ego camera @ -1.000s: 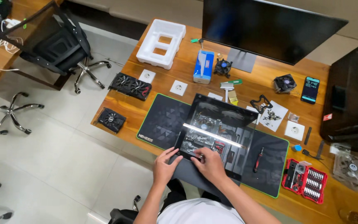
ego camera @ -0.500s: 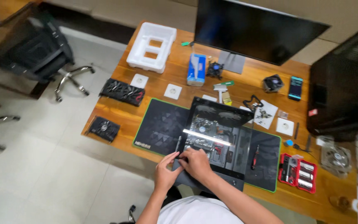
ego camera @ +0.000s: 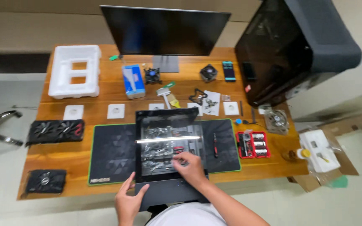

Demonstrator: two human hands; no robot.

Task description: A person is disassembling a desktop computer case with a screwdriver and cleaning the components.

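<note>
Open case (ego camera: 168, 155) at the desk's (ego camera: 273, 161) front edge: right hand (ego camera: 189, 167), fingers curled inside on the parts, should work gently while left hand (ego camera: 128, 203), fingers spread, steadies the front corner.

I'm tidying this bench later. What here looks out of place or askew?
Mostly orderly. The computer case lies flat on the desk mat with its near end overhanging the desk edge, by the left hand. The right hand rests on its glass panel. Nothing looks spilled or broken.

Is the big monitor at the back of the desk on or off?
Off, it seems: the monitor screen is uniformly dark, showing no image.
</note>
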